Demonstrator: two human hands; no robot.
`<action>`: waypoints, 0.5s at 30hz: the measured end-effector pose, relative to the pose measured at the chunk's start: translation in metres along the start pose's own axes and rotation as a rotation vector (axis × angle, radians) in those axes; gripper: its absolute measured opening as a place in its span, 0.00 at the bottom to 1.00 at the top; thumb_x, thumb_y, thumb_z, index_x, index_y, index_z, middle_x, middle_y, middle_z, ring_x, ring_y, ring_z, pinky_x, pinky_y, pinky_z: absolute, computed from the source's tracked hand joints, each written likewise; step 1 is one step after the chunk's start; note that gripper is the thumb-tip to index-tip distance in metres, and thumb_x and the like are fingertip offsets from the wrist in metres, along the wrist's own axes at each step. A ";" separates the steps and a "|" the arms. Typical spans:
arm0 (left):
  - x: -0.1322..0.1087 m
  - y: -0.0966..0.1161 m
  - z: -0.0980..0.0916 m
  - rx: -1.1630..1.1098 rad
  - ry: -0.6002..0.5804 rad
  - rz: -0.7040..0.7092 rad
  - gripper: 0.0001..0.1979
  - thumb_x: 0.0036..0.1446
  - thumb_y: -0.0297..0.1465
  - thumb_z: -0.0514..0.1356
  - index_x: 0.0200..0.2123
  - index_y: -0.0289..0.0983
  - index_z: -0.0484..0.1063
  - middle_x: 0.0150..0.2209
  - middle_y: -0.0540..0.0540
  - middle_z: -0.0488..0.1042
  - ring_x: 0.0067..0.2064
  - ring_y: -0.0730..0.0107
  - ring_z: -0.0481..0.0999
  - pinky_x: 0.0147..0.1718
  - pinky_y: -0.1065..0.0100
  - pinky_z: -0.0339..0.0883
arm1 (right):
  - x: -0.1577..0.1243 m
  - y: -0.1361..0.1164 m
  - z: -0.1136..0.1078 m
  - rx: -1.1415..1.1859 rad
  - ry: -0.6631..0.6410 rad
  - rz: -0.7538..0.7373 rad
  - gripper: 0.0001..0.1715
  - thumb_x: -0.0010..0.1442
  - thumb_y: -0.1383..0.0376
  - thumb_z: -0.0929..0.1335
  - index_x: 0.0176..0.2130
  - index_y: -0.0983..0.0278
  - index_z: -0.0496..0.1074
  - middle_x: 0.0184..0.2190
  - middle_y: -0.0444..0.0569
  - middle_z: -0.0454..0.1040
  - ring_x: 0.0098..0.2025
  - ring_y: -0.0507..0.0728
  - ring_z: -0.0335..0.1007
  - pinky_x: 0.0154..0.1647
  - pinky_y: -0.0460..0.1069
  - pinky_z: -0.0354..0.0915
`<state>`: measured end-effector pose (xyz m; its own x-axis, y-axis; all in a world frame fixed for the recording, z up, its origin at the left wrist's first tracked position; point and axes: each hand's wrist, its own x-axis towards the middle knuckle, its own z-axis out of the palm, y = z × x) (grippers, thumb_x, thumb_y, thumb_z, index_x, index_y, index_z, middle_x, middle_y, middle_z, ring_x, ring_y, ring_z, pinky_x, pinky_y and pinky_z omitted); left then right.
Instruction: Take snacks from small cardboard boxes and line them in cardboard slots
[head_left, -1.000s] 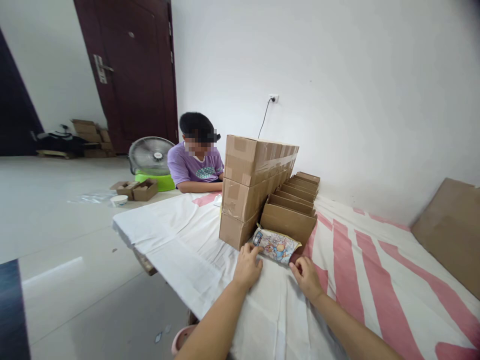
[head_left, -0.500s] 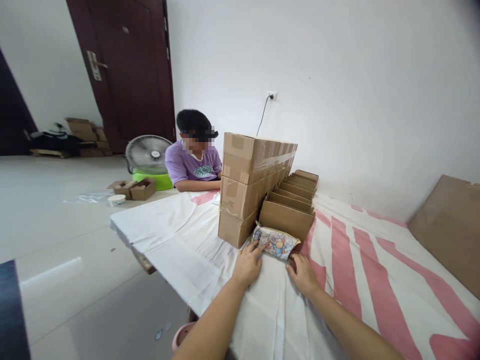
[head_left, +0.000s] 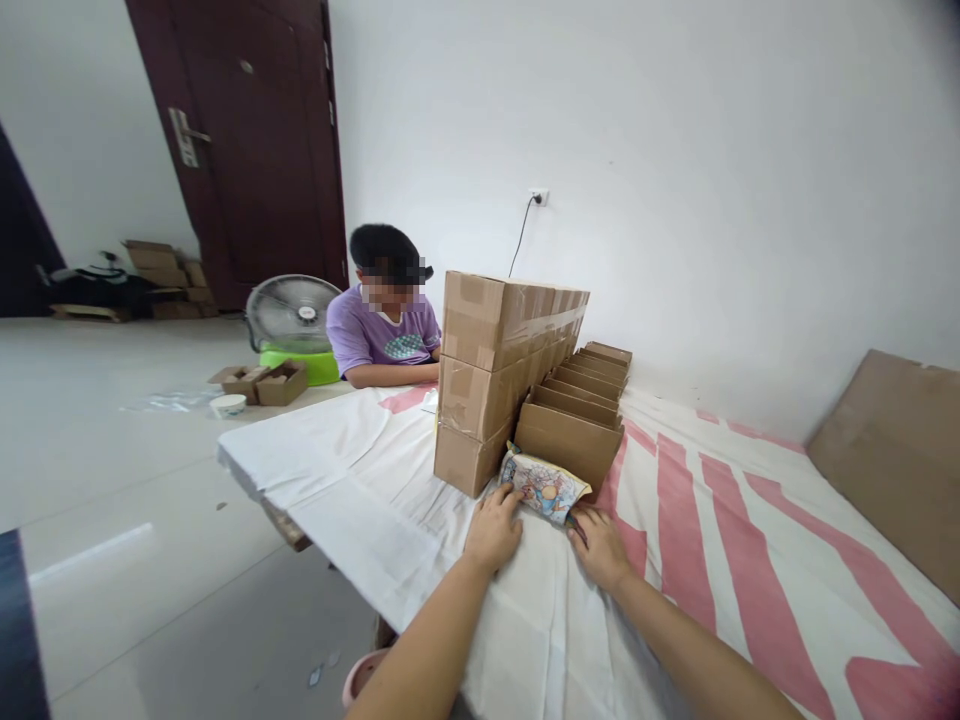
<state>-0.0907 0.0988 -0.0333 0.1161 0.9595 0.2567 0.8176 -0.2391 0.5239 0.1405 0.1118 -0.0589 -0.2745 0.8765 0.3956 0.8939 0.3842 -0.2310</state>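
Note:
A soft packet (head_left: 551, 490) with a colourful cartoon print lies in front of the nearest open cardboard box (head_left: 570, 447). My left hand (head_left: 493, 527) grips its left end, the fingers curled over the near edge. At the lower right corner my right hand (head_left: 598, 545) holds it with bent fingers, the tips partly hidden by the packet. Both forearms reach in from the bottom edge. Left of the packet stands a stack of taped cardboard boxes (head_left: 471, 400).
Several open boxes run back in a row beside the stack. A person (head_left: 386, 315) in a purple shirt sits across the table (head_left: 322, 480). On the floor are a fan (head_left: 292, 312), small boxes and a white bowl (head_left: 228, 406). A cardboard sheet (head_left: 889, 460) leans at the right.
The view has shifted slightly. My right hand has closed in on the packet's right corner, and the packet now sits a little more tilted. My left hand keeps its place on it.

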 end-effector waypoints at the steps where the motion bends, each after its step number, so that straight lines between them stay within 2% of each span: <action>1: 0.000 0.000 0.000 -0.004 0.003 -0.002 0.28 0.54 0.25 0.55 0.59 0.39 0.69 0.66 0.40 0.64 0.66 0.56 0.63 0.64 0.53 0.55 | 0.000 0.000 0.000 0.011 0.002 -0.012 0.19 0.63 0.64 0.63 0.51 0.60 0.74 0.51 0.53 0.77 0.56 0.64 0.68 0.56 0.57 0.62; 10: 0.000 -0.001 -0.001 -0.015 -0.017 0.024 0.29 0.53 0.26 0.56 0.60 0.41 0.68 0.66 0.40 0.64 0.65 0.55 0.64 0.62 0.51 0.56 | 0.001 0.001 0.005 0.018 0.057 0.028 0.19 0.60 0.66 0.64 0.50 0.68 0.73 0.49 0.61 0.77 0.54 0.67 0.70 0.56 0.58 0.63; 15: 0.000 -0.001 -0.001 -0.015 -0.015 0.027 0.28 0.54 0.26 0.55 0.59 0.42 0.69 0.65 0.40 0.65 0.65 0.57 0.64 0.62 0.52 0.56 | -0.001 0.004 0.010 0.024 0.085 0.042 0.17 0.60 0.64 0.64 0.48 0.66 0.72 0.46 0.60 0.77 0.50 0.67 0.71 0.52 0.58 0.66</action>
<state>-0.0922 0.0992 -0.0326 0.1466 0.9547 0.2588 0.8055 -0.2671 0.5290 0.1407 0.1155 -0.0688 -0.2053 0.8643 0.4592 0.8949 0.3557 -0.2695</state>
